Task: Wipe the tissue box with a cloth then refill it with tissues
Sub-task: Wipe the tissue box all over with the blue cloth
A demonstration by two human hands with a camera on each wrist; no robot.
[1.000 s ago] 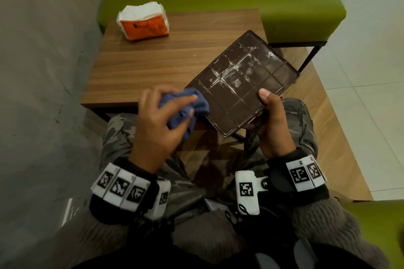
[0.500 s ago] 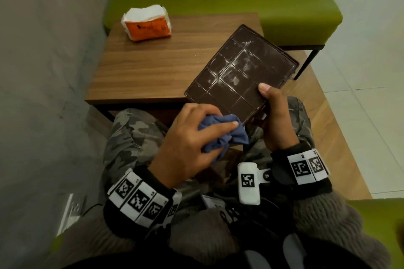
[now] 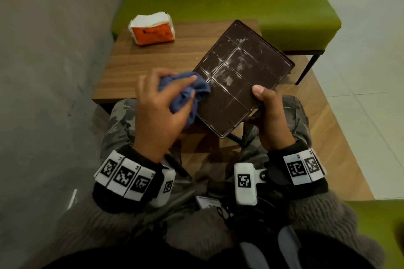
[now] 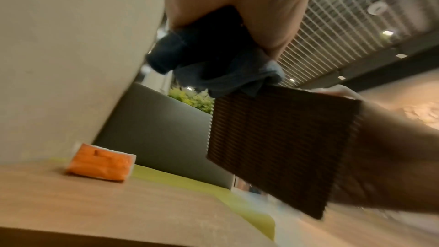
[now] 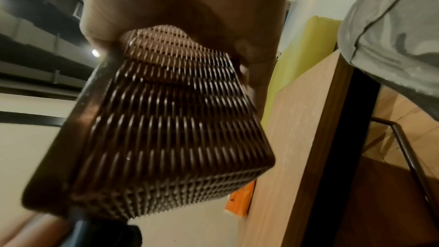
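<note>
My right hand grips the tissue box at its near corner, thumb on the grid-marked dark face, fingers underneath. I've got the box tilted in the air, above the near edge of the wooden table, white smudges across the face. My left hand clutches the bunched blue cloth and presses it to the box's left edge. The orange tissue pack lies on the table, well apart from the box at the far left corner. A green bench sits beyond the table.
</note>
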